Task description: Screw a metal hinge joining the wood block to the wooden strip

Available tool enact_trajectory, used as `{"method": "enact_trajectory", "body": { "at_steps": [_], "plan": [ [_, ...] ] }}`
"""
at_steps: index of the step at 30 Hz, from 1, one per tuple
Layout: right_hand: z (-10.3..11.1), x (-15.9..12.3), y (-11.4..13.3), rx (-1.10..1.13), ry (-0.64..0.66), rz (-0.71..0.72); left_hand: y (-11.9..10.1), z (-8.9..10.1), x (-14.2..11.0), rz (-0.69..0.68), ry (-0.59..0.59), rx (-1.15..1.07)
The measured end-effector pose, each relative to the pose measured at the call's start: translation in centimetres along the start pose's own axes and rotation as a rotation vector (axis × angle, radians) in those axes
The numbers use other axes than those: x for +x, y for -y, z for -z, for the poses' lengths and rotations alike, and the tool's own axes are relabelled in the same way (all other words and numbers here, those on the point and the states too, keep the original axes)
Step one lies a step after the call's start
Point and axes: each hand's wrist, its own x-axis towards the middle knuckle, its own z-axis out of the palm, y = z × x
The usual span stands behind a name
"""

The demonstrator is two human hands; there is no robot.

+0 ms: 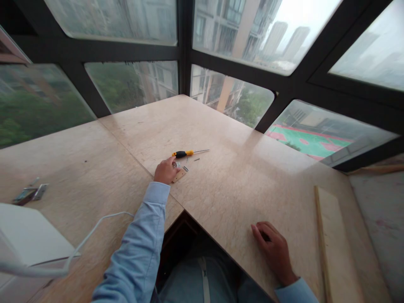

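My left hand reaches far out over the beige stone counter, fingers curled on a small wooden piece among small metal parts. Just beyond lies a screwdriver with a yellow and black handle, its shaft pointing right. My right hand rests near the counter's front edge, fingers curled down on the surface; a small dark thing shows under them that I cannot make out.
A long wooden board lies at the right. A white box with a white cable stands front left, small metal pieces behind it. Dark-framed windows surround the counter.
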Motion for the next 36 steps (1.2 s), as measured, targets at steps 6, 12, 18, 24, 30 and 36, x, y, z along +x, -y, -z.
{"method": "enact_trajectory", "body": {
  "at_steps": [6,12,18,24,30,36],
  "plan": [
    [0.1,-0.1,0.1,-0.008,0.003,0.022,0.1,-0.6,0.3,-0.073,-0.058,0.021],
    [0.1,0.0,0.1,0.007,0.003,0.021,0.3,-1.2,0.1,-0.149,-0.135,0.009],
    [0.0,0.0,0.3,0.011,-0.011,0.021,0.0,-1.1,0.1,-0.235,-0.274,-0.199],
    [-0.1,0.1,0.4,0.020,-0.009,0.010,-2.6,-0.8,-0.6,-0.162,-0.336,-0.715],
    [-0.2,0.1,0.3,0.021,0.024,-0.034,-7.8,-0.2,-4.0,0.125,-0.138,-1.499],
    [1.0,0.8,0.2,0.133,0.163,-0.078,-14.5,-0.7,-8.2,0.195,0.215,-1.805]
  ]
}}
